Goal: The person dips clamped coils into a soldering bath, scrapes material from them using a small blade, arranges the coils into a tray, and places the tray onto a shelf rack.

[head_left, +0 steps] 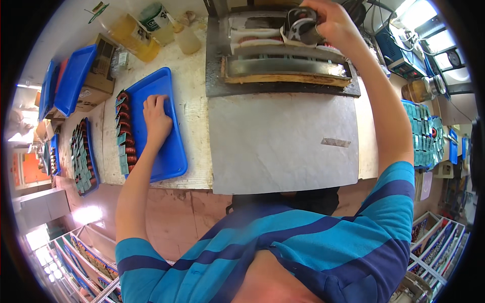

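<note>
My left hand (157,120) is over the blue tray (169,159), its fingers curled downward. Whatever may be in those fingers is hidden. Along the tray's left side runs a row of copper-red wound coils with green boards (125,134). My right hand (333,25) reaches to the far right and is closed around a dark grey metal tool with a rounded, ring-like part (304,28). That tool is above the back part of a long metal trough unit (288,65) with a shiny grey surface and a brownish front edge. Reddish parts partly show beneath white strips there.
A grey sheet (278,146) covers the bench before me. Bottles of yellow liquid (136,43) and a squeeze bottle (187,40) stand at the back left. More trays of coils sit at the left (83,156) and right (422,134). A blue instrument box (399,50) is back right.
</note>
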Demonstrator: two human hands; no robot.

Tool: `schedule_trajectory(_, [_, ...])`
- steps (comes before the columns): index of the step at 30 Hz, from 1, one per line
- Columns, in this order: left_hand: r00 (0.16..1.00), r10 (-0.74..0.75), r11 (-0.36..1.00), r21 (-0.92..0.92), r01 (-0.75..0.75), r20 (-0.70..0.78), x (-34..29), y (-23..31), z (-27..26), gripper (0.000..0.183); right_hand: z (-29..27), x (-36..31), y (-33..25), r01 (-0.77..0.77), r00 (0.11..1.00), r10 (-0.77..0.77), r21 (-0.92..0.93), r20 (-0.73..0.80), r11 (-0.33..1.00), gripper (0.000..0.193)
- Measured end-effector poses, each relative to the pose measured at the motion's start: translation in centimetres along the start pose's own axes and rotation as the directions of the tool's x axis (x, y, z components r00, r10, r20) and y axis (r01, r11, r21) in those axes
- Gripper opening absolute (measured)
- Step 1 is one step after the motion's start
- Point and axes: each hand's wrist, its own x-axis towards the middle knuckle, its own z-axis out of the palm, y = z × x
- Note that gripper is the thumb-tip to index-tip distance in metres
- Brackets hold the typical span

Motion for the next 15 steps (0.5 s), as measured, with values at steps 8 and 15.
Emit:
schedule_trajectory(8, [1.0,0.009,1.0,-0.013,-0.01,-0.01,0.4,0.2,0.1,0.049,-2.8,4.9,2.4,-0.017,0.99,0.046,0.217,-0.13,0.976,0.037])
schedule_trajectory(15, [1.0,0.017,1.0,0.009,-0.017,0.001,0.5,0.2,0.1,0.047,-3.3,6.4,5.0,0.019,0.987,-0.02,-0.006,-0.16,1.0,0.029])
